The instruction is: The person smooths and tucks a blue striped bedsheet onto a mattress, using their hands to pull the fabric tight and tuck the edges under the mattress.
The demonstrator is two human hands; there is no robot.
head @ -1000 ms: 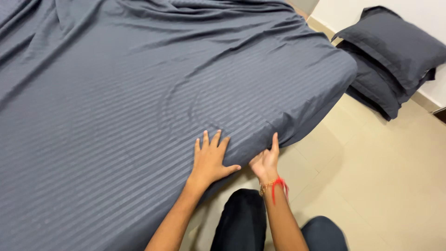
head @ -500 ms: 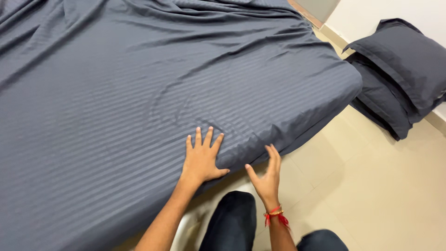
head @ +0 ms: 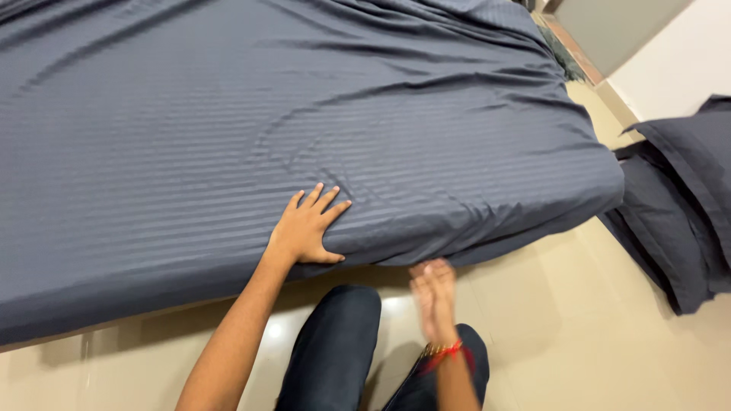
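Note:
A dark blue-grey striped bedsheet (head: 228, 129) covers the bed and hangs over its near edge. My left hand (head: 304, 227) lies flat on the sheet at that edge, fingers spread. My right hand (head: 434, 297), blurred by motion, is off the sheet just below the overhanging edge, fingers straight and holding nothing. A red thread and a bead bracelet (head: 443, 352) circle the right wrist. My legs in dark trousers (head: 335, 358) show below the hands.
Two dark grey pillows (head: 685, 205) lie stacked on the beige tiled floor (head: 579, 327) at the right, against a white wall (head: 670, 68). The bed's corner (head: 609, 190) juts toward them. A doorway strip shows at top right.
My right hand let go of the sheet's edge and dropped away below it. My left hand stayed pressed on the sheet. The view shifted, so the bed and pillows now sit further right.

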